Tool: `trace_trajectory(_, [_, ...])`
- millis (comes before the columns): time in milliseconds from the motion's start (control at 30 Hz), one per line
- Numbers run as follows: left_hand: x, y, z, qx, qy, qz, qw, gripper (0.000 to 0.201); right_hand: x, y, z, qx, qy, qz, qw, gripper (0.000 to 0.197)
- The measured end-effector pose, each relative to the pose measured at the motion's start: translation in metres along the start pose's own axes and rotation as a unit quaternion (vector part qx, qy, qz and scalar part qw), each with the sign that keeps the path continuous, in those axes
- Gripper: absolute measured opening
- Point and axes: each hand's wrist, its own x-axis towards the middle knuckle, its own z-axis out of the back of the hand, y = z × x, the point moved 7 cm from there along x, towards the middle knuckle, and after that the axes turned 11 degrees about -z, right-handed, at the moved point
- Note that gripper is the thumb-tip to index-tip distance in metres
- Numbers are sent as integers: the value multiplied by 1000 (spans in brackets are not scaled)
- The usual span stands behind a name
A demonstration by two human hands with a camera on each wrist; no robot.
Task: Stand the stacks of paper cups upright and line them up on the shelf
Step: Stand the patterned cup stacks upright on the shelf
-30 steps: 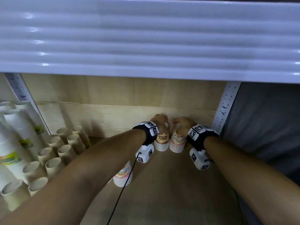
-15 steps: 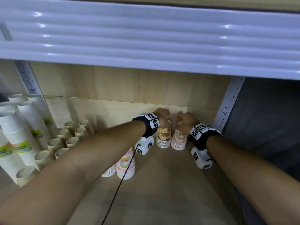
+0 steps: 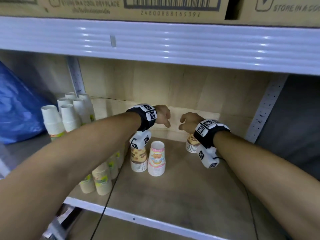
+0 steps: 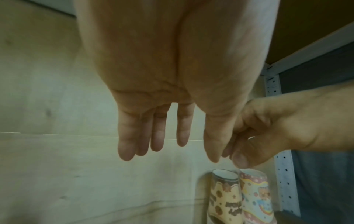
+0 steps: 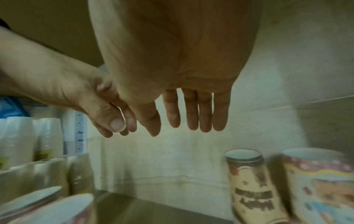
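While both arms are stretched into the shelf bay in the head view, the left hand (image 3: 161, 115) and the right hand (image 3: 187, 122) are held side by side above the wooden shelf board (image 3: 181, 193), released, with nothing grasped. Under the left wrist, 2 stacks are stood upright and touching: a brown-patterned stack (image 3: 138, 159) and a pink bear-print stack (image 3: 156, 160). A further brown-printed stack (image 3: 191, 145) is seen upright near the back wall, partly hidden by the right wrist. At the left, tall white cup stacks (image 3: 69, 113) and shorter beige cup stacks (image 3: 102, 178) are lined up. A cardboard box (image 3: 164, 7) is stored on the shelf above, and a blue bag (image 3: 19, 108) is seen at far left.

From the left wrist, the left hand's fingers (image 4: 159, 136) are shown straight and hanging, holding nothing; the right hand (image 4: 272, 128) is seen loosely curled just beside it. Below, a brown stack (image 4: 226, 197) and a pink stack (image 4: 256, 197) are stood touching against the back wall.

From the right wrist, the right hand's fingers (image 5: 191, 112) are shown relaxed and empty, the left hand (image 5: 80, 97) loosely curled beside them. The same 2 stacks, brown (image 5: 252, 186) and pink (image 5: 321, 184), are seen upright at lower right.
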Motion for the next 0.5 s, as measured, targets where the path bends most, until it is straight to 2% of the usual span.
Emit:
trace_trajectory(167, [-37,27,-3,34,-5,22,999,52,-23,42,-29,-6,52,27,998,47])
trace_trajectory(300, [-53,41,-25,63,22,22,998,50,-35,64,-48,-30,86,39,995,54])
trace_trajectory(400, [-60,45,-39,85,47,17,995,49,-44,74,-57,-44,86,41,994,60])
trace_trajectory(433, [-62,46,-46,94,57,17,994,46,-47,76,-60,-49,83,40,995,63])
trace_trajectory(500, [-62,51,-59,102,62,27,992,24,-51,81,-68,-66,84,47,993,66])
